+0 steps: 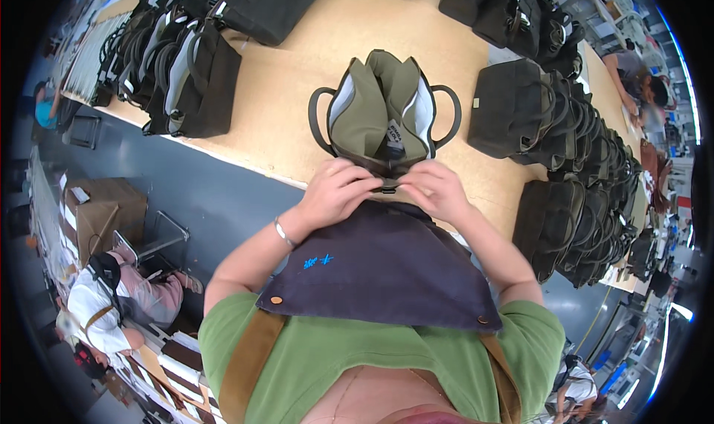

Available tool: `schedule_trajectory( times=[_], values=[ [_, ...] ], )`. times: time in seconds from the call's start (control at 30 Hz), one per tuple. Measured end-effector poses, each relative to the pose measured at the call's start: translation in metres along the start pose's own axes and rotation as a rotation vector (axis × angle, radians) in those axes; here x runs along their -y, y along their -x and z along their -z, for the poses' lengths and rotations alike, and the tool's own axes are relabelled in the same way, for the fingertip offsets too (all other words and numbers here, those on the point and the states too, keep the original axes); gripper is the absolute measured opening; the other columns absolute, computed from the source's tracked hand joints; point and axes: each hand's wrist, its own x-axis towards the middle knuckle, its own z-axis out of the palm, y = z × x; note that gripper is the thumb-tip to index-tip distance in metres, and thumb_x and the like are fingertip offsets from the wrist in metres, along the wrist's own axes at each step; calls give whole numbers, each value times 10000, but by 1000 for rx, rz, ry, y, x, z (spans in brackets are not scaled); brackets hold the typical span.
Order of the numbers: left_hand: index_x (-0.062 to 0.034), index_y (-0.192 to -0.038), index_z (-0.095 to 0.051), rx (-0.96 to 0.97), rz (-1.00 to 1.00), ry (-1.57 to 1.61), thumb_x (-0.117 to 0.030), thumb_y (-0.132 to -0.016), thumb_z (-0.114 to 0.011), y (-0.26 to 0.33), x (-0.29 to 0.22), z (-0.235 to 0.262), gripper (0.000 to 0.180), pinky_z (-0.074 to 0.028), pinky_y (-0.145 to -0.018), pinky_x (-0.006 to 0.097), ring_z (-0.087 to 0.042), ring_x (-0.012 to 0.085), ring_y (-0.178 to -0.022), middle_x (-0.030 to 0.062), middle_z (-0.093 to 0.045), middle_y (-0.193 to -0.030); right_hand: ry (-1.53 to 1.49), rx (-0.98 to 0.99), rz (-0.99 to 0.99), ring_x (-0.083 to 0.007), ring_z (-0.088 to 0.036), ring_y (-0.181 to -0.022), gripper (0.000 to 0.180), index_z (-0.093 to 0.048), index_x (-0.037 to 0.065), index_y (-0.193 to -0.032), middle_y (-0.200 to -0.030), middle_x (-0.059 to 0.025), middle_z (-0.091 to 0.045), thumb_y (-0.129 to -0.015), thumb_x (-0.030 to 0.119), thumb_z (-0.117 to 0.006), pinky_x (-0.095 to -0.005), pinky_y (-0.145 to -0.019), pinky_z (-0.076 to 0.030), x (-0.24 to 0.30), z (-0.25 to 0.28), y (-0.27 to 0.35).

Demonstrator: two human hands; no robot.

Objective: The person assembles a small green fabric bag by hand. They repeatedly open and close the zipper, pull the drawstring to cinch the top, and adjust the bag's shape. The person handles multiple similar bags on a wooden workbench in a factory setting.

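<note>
Dark tote bags [190, 74] stand in a row along the left end of a long wooden worktable [286, 119], with more black bags [580, 171] packed along its right edge. A cardboard box [100, 212] sits on the grey floor [216, 193] below the table's near edge, beside a seated person in a white top [100, 305].

One open olive-green bag [387, 111] at twelve o'clock — two dark handles on it; two hands, left [336, 190] and right [439, 190] — one bracelet [282, 232].

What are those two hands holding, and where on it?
Both the left hand and right hand pinch the near rim of the open olive bag, at its middle.
</note>
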Motion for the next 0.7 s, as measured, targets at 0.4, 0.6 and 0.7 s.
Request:
schedule_trajectory(
  times=[0.4,0.6,0.7],
  values=[
    [53,-1352,-408,185,209,220,-177,-853,-673,-24,-24,-54,610,-350,-1044,437,-392,400,-1213,250,-374,-1318,-199,-422,-348,-285,-585,-909,183,-652,39,-1051,-947,-129,-586,-874,86,-646,-353,-789,-470,2,-36,-51],
    [-45,-1306,-518,301,364,401,-84,-836,-678,-16,-18,-56,498,-381,-1020,386,-451,321,-1180,188,-408,-1286,-95,-384,-414,-281,-591,-861,139,-648,62,-1034,-920,-114,-597,-899,71,-615,-351,-752,-475,23,62,31],
    [-50,-1203,-593,391,388,445,-35,-823,-673,-5,-14,-65,389,-404,-991,359,-473,284,-1147,157,-447,-1230,-9,-424,-586,-253,-605,-887,162,-654,60,-1045,-956,-96,-615,-889,40,-617,-331,-770,-474,51,107,82]
  ],
)
